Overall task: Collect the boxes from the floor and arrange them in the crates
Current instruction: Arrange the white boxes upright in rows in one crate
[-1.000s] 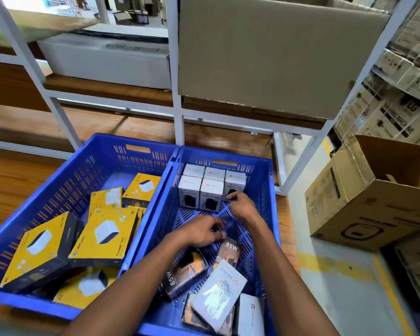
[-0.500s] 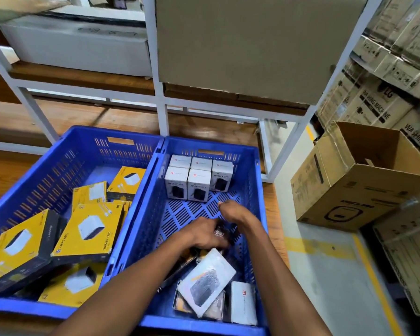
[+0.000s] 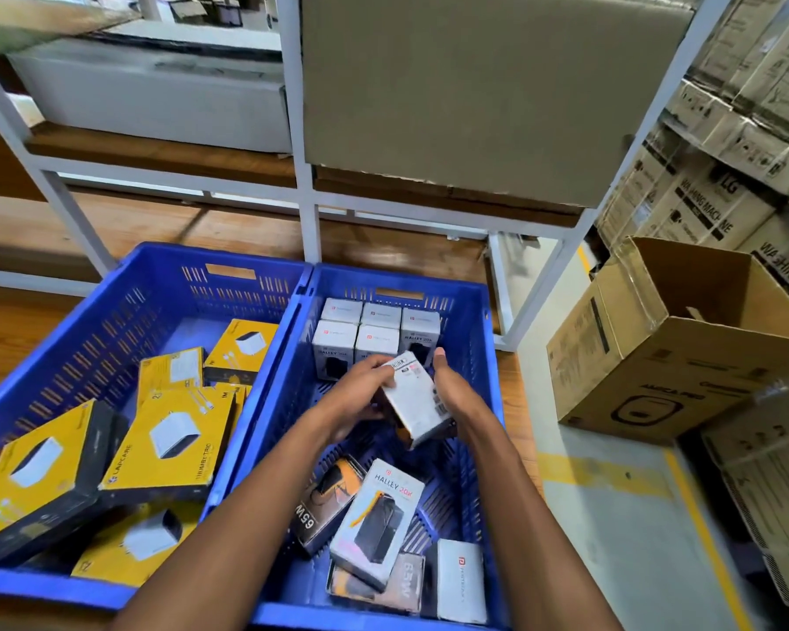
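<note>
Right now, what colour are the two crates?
Blue, both the left crate and right crate; head view.

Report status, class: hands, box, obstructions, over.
Left hand and right hand both gripping white box above right crate. Upright white boxes lined along far wall. Nothing blocking.

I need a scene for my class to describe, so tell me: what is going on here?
A person is sorting small product boxes into two blue crates on a wooden shelf. Both hands, the left hand and the right hand, hold a white box above the right crate, where a neat block of white boxes stands at the far end. More boxes lie loose at its near end. The left crate holds yellow boxes.
</note>
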`<state>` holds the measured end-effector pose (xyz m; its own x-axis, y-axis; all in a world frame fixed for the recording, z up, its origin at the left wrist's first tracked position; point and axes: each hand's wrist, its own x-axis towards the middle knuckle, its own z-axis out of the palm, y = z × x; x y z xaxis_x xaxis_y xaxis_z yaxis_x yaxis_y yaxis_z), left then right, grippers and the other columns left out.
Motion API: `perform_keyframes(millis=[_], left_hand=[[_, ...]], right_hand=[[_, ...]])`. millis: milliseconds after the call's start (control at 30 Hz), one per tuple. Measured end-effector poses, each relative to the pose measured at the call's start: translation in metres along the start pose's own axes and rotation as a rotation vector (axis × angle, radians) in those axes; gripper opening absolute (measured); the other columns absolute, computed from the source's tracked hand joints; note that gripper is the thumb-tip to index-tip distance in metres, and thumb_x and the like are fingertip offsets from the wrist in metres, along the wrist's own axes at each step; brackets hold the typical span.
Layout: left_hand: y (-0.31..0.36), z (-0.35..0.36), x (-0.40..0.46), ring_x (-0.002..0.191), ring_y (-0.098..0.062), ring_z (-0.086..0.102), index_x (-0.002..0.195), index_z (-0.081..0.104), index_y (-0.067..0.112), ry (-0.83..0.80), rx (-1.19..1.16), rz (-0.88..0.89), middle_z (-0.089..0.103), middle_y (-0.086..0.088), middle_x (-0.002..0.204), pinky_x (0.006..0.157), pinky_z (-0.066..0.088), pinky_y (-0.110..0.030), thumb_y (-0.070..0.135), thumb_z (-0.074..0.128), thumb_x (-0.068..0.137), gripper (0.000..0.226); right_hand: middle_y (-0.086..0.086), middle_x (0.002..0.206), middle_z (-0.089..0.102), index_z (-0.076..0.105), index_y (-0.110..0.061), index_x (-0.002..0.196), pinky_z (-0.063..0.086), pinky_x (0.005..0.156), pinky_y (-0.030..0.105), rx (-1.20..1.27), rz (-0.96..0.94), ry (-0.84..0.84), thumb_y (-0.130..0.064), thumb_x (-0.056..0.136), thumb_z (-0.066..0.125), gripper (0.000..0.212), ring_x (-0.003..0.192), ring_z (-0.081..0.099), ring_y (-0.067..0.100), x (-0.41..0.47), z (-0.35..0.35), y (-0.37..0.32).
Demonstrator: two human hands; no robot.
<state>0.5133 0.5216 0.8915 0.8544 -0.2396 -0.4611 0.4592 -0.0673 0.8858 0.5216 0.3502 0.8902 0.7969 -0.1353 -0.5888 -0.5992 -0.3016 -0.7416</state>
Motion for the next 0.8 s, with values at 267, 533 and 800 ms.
perform_keyframes(millis=[267,533,800], left_hand=[[0.009,-0.008,0.000,0.125,-0.035,0.061,0.141,0.057,0.022,0.029,-0.455,0.042,0.063,-0.018,0.135,0.099,0.059,-0.053,0.015,0.056,0.101,0.041],[0.013,-0.014,-0.008,0.103,-0.040,0.073,0.138,0.060,0.006,-0.110,-0.617,-0.059,0.064,-0.028,0.130,0.081,0.066,-0.040,0.044,0.058,0.103,0.052],[0.005,-0.011,-0.005,0.077,-0.031,0.073,0.131,0.065,-0.004,-0.187,-0.388,-0.258,0.064,-0.018,0.082,0.072,0.067,-0.036,0.073,0.042,0.100,0.086]], right_hand=[[0.005,0.116,0.075,0.065,-0.020,0.124,0.058,0.074,0.040,0.506,-0.181,-0.072,-0.067,0.096,0.054,0.056,0.103,0.071,0.023,-0.009,-0.010,-0.007],[0.007,0.123,0.070,0.059,-0.023,0.138,0.059,0.079,0.037,0.565,-0.562,-0.241,-0.038,0.093,0.073,0.050,0.105,0.068,0.019,-0.021,-0.015,-0.009],[-0.008,0.103,0.077,0.066,-0.026,0.122,0.047,0.060,0.016,0.316,-0.543,-0.087,-0.057,0.087,0.071,0.046,0.082,0.069,0.003,-0.023,-0.011,-0.010]])
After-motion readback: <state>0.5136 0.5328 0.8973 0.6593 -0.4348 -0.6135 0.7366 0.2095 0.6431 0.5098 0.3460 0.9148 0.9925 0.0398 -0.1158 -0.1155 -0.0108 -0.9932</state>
